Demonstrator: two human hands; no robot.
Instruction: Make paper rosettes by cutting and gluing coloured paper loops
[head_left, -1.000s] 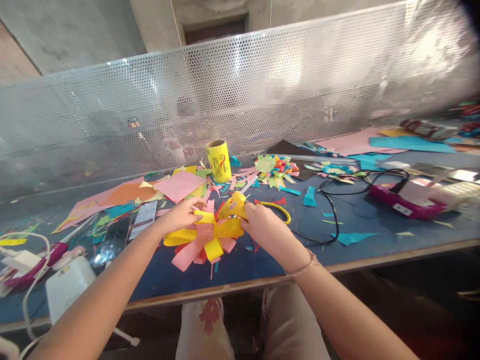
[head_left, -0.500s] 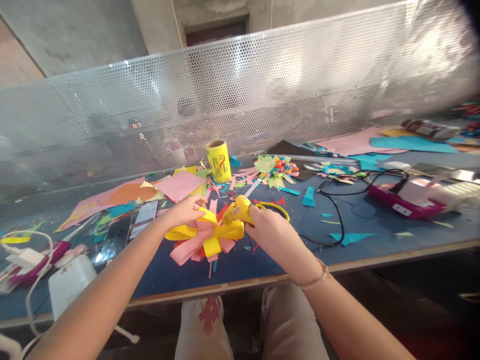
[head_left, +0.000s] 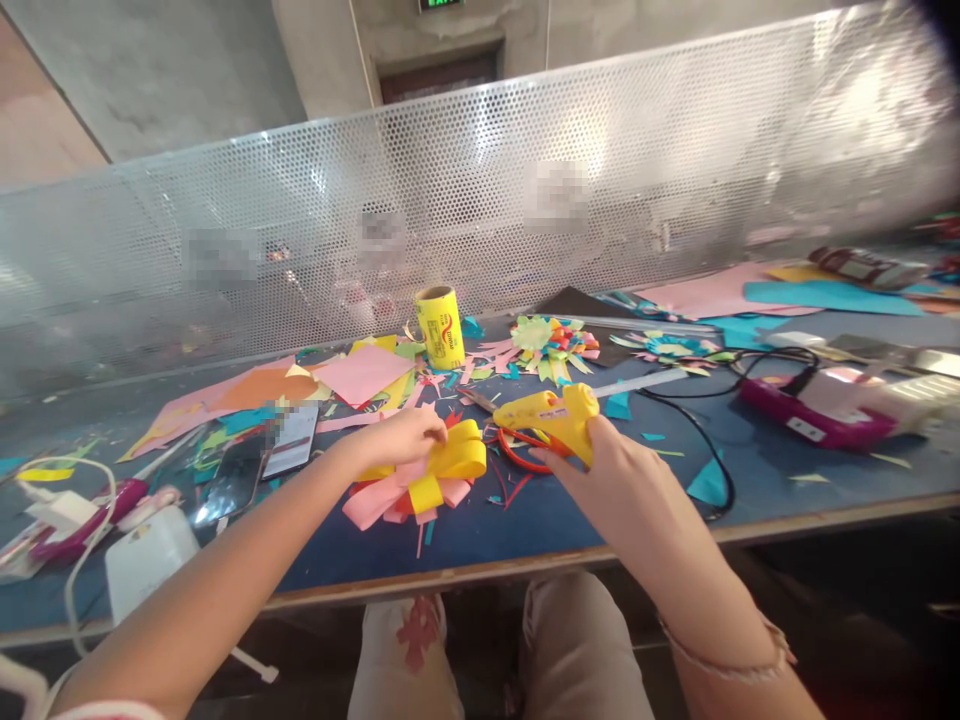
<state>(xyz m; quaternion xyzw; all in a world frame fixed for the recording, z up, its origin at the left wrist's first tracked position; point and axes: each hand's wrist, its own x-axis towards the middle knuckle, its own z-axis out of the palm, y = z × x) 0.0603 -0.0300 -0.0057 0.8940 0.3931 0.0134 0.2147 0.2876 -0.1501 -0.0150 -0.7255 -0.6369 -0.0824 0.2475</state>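
My left hand [head_left: 409, 440] has its fingers curled down onto a yellow loop of a paper flower [head_left: 456, 458], made of looped pink and yellow strips. The flower rests on the blue tabletop near its front edge. My right hand [head_left: 628, 490] is wrapped round a yellow glue gun [head_left: 551, 412], held to the right of the flower with its nozzle pointing left. A clear glue stick [head_left: 641, 384] sticks out of the gun's back end. Scissors with orange handles [head_left: 516, 458] lie under the gun, partly hidden by it.
A yellow paper tube [head_left: 441, 330] stands behind the flower, before a perforated metal screen [head_left: 465, 190]. Finished rosettes [head_left: 551, 340], coloured paper [head_left: 367, 374] and scraps lie around. Phones [head_left: 292, 440] are at left. A black cable [head_left: 694, 425] and purple power strip [head_left: 810, 415] lie at right.
My right hand has moved the glue gun right, away from the flower, uncovering the scissors' orange handles. My left hand has shifted slightly right over the flower's centre.
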